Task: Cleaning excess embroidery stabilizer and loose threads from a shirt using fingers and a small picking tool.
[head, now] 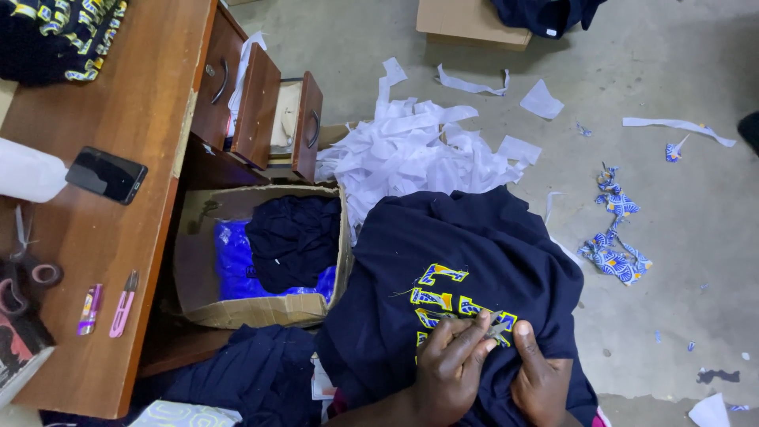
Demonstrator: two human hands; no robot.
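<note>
- Bare concrete floor (680, 237) spread beyond a worker's lap, with white paper strips (419, 150) heaped at 12 o'clock and blue patterned scraps (617, 253) lying at 3 o'clock, seemingly left where they fell.
- At 6 o'clock, a navy shirt (458, 253) lay draped over the lap, its yellow lettering (443, 296) turned up to face the worker.
- Left hand (447, 368) sat closed on a small metal snipper (498, 326), tip aimed at the lettering; the grip looked set for close thread work.
- Right hand (541, 375) pinched the cloth just beside the lettering, thumb on top, apparently to keep the fabric taut under the blade.
- At 9 o'clock, an open box (261, 308) beside the lap held dark garments over a blue plastic bag (237, 269), within easy reach.
- A wooden desk (134, 119) ran along the left edge with two drawers (261, 107) pulled out.
- On the desk lay a phone (105, 175), tape rolls (28, 281), a pink clipper (123, 304) and a small purple lighter-like item (89, 309).
- More dark, yellow-trimmed cloth (55, 35) was piled at 10 o'clock.
- A flat carton (466, 24) under another navy garment sat at 12 o'clock.
</note>
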